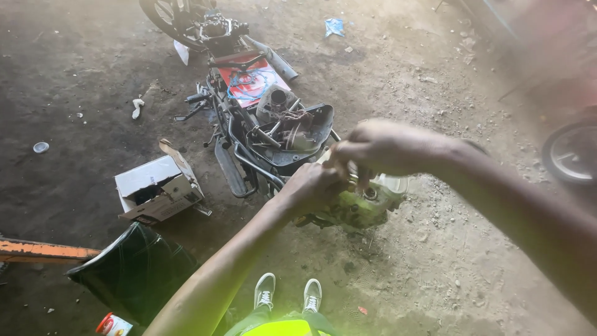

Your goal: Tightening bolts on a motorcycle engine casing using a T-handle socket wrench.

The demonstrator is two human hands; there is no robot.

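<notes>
My left hand (309, 185) and my right hand (379, 147) meet over a pale metal engine block (367, 205) that stands on the dirt floor. The left hand's fingers curl against the top of the engine. The right hand's fingers pinch downward at the same spot, onto a small brass-coloured part (353, 182). What either hand actually holds is hidden by the fingers. Just behind the engine lies a stripped motorcycle frame (249, 124) with a dark tray of loose parts (292, 134) on it.
An open cardboard box (158, 186) lies left of the frame. A black plastic cover (134, 270) and an orange bar (43, 251) sit at lower left. My two grey shoes (287, 292) stand near the bottom. A wheel (572, 152) shows at the right edge.
</notes>
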